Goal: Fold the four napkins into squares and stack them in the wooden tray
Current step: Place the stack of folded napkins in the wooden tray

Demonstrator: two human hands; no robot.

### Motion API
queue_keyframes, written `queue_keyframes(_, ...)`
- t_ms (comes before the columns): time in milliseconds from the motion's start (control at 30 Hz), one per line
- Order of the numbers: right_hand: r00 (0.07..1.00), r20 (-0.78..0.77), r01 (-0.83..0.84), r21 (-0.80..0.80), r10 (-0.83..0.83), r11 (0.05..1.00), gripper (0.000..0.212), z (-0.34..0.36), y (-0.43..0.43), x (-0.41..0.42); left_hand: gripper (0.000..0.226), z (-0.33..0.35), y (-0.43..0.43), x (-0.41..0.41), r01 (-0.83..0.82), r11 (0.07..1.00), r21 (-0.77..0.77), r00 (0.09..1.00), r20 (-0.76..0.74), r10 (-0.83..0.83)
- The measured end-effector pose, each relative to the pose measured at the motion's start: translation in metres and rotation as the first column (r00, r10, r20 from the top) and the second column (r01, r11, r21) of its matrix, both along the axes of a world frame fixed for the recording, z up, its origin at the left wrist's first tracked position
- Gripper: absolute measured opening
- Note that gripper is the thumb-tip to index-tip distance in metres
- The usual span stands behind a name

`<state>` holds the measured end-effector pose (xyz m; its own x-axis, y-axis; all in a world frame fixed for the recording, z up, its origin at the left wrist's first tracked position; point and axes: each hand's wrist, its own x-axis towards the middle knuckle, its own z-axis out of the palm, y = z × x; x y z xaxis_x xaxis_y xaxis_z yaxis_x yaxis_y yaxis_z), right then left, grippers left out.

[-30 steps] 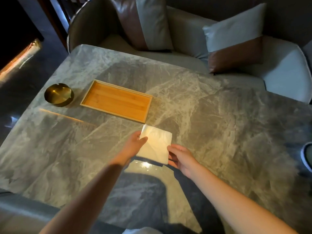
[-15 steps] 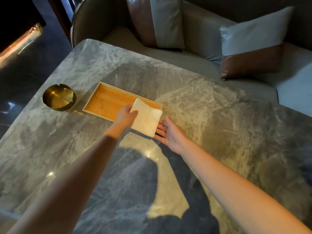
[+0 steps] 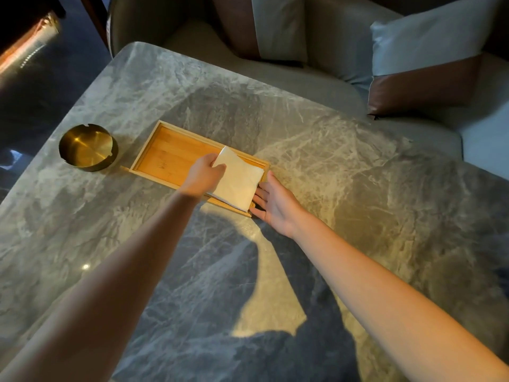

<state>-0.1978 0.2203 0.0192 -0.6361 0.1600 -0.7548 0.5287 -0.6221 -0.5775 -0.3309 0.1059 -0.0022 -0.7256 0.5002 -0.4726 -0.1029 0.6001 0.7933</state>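
A white napkin (image 3: 238, 180), folded into a square, hangs over the right end of the wooden tray (image 3: 168, 155). My left hand (image 3: 203, 175) grips the napkin's left edge, thumb on top. My right hand (image 3: 275, 205) is beside the tray's right end with its fingers spread, fingertips reaching under the napkin's right edge near the tray rim. I cannot tell whether the napkin touches the tray floor. The left part of the tray shows bare wood. No other napkin is in view.
A round brass ashtray (image 3: 88, 147) stands left of the tray on the grey marble table (image 3: 358, 188). Cushioned seats with grey and brown pillows (image 3: 429, 64) line the far edge of the table. My arms cast shadows on the near part.
Both hands carried the folded napkin from the table's near middle away and to the left, over the tray's right end. The right hand let go and opened beside it.
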Motion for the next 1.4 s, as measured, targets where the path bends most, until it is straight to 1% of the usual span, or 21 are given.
queue_keyframes(133,1.000,-0.002,-0.005,-0.004,0.005,1.000,0.056,0.003,-0.002,-0.002,0.033,0.004,-0.001,0.001,-0.014,1.000,0.008,1.000,0.001,0.014)
queue_keyframes(300,1.000,-0.018,0.001,-0.002,-0.001,1.000,0.055,0.005,-0.002,0.001,0.050,0.003,0.000,0.005,-0.073,0.997,0.001,0.996,0.041,0.073)
queue_keyframes(600,1.000,0.006,-0.031,0.047,0.031,0.998,0.056,0.008,0.005,-0.001,0.052,0.000,0.004,0.011,-0.103,0.995,0.016,0.993,0.059,0.102)
queue_keyframes(833,0.994,0.064,-0.095,0.150,0.086,0.984,0.056,0.010,0.006,0.001,0.053,0.000,0.006,0.014,-0.099,0.994,0.042,0.994,0.057,0.097)
queue_keyframes(967,0.992,0.105,-0.084,0.174,0.067,0.981,0.054,0.010,0.006,0.006,0.049,0.001,0.006,0.014,-0.092,0.994,0.055,0.995,0.047,0.090)
queue_keyframes(1067,0.990,0.138,-0.070,0.201,0.043,0.977,0.059,0.008,0.009,0.011,0.049,0.001,0.007,0.014,-0.096,0.994,0.048,0.994,0.052,0.094)
queue_keyframes(1267,0.989,0.144,-0.051,0.160,0.027,0.986,0.066,0.004,0.011,0.015,0.051,0.000,0.008,0.017,-0.091,0.995,0.031,0.995,0.053,0.089)
queue_keyframes(1400,0.992,0.118,-0.052,0.142,0.035,0.989,0.064,0.004,0.011,0.012,0.050,-0.002,0.007,0.018,-0.116,0.993,0.034,0.991,0.075,0.113)
